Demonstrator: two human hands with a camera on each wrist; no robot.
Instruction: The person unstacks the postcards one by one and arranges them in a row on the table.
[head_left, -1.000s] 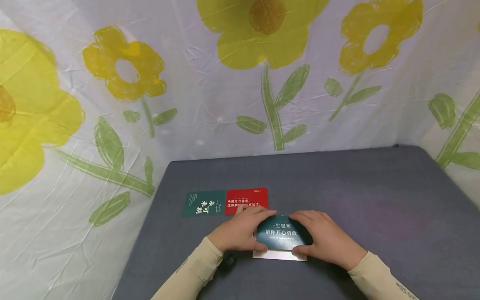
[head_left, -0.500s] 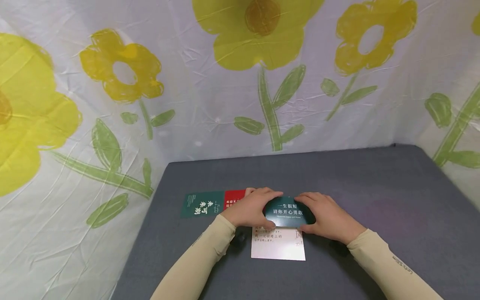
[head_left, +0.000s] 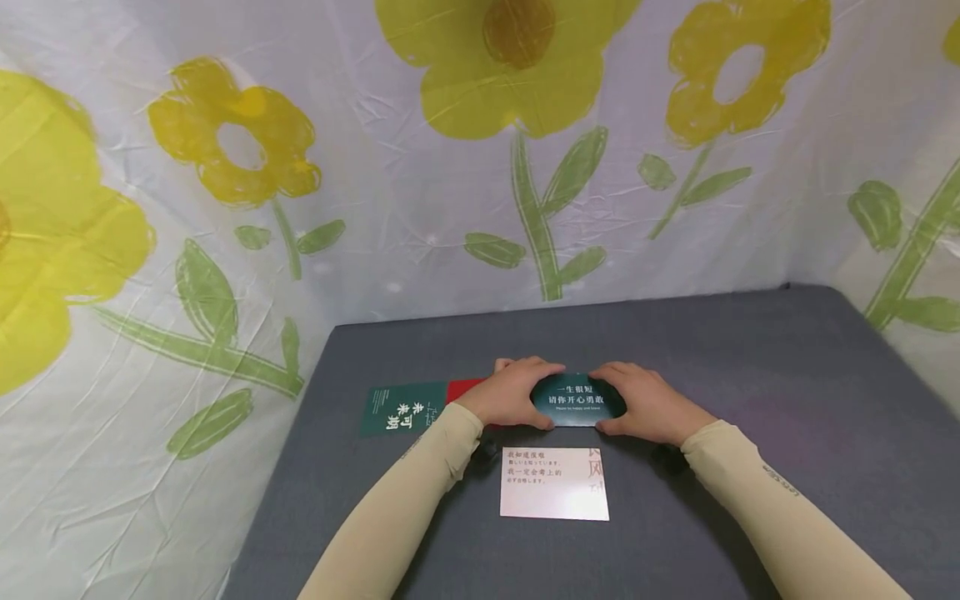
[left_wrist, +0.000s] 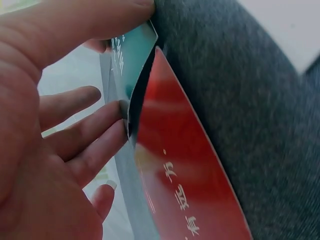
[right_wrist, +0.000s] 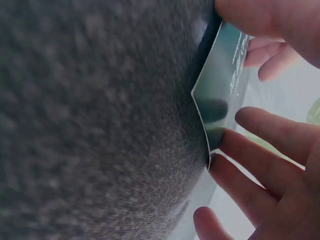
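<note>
Both hands hold a dark teal card (head_left: 576, 398) with white lettering just above the grey table (head_left: 750, 392). My left hand (head_left: 513, 392) pinches its left end, thumb near and fingers far. At the right end my right hand (head_left: 641, 402) grips the same way. In the left wrist view the teal card (left_wrist: 131, 57) hovers over a red card (left_wrist: 185, 165), thumb and fingers at its edges. In the right wrist view the teal card (right_wrist: 225, 80) stands off the grey surface between thumb and fingers.
A white card (head_left: 555, 483) with red and black print lies on the table near me. A green card (head_left: 405, 408) lies at the left, with the red card (head_left: 465, 389) beside it partly under my left hand. A flowered sheet (head_left: 450, 167) hangs behind.
Both hands have carried the teal card away from me, off the white card, which is now fully uncovered. The left hand now covers most of the red card.
</note>
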